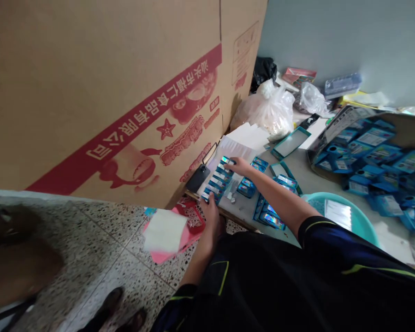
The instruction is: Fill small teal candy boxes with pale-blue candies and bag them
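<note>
A row of small blue boxes with shiny silver parts lies near the table's edge. My left hand is at the near end of this row, its fingers against it. At the far end my right hand has its fingers bent onto the boxes; the small gap under them is hard to make out. A dark phone lies left of the row. More blue boxes stand just right of it, with a scrap of clear plastic between. Another group of blue boxes sits under my right forearm.
A huge printed carton rises at the left. At right are a teal basin and an open box spilling blue boxes. Plastic bags sit at the back. A pink tray is below the table; another person's leg shows left.
</note>
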Demonstrator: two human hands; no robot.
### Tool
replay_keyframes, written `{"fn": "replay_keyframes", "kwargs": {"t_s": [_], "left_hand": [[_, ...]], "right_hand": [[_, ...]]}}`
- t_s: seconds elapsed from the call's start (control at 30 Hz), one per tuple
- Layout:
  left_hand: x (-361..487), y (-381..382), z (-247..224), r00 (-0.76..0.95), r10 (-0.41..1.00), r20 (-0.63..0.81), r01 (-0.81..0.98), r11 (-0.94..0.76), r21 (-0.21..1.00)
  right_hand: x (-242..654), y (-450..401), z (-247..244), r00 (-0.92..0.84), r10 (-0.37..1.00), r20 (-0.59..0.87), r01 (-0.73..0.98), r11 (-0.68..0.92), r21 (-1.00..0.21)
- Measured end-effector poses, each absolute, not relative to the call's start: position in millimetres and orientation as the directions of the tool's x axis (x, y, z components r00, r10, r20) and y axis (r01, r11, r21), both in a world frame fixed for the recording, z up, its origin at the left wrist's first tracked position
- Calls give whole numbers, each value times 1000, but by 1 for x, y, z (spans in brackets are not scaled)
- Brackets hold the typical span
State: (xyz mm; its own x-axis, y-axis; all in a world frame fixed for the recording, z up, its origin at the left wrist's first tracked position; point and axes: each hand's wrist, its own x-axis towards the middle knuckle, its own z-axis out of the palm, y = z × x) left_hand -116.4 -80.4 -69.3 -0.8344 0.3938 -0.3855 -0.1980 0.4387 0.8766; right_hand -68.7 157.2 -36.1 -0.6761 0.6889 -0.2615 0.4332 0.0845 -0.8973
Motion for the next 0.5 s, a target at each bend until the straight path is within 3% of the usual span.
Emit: {"fn": "replay_keyframes", "kwargs": {"t_s": [0.1,0.27,0.4,0.5], "left_hand": [[-110,-77,-24,-867,415,-276,-125,355,926],[-62,-63,42,-726,664,-178,-52,206,977],[0,-56,58,-506,819,-270,-127,239,963],[33,-56,49,-333,849,-410,-234,346,908]], "right_hand": [[-37,155,21,-671,741,-41,333,251,-909],[64,154,102,-416,883,218,210,326,-922],[135,147,115,-150,948,281,256,312,-915],[159,139,91,-70,974,214,347,225,-910]]}}
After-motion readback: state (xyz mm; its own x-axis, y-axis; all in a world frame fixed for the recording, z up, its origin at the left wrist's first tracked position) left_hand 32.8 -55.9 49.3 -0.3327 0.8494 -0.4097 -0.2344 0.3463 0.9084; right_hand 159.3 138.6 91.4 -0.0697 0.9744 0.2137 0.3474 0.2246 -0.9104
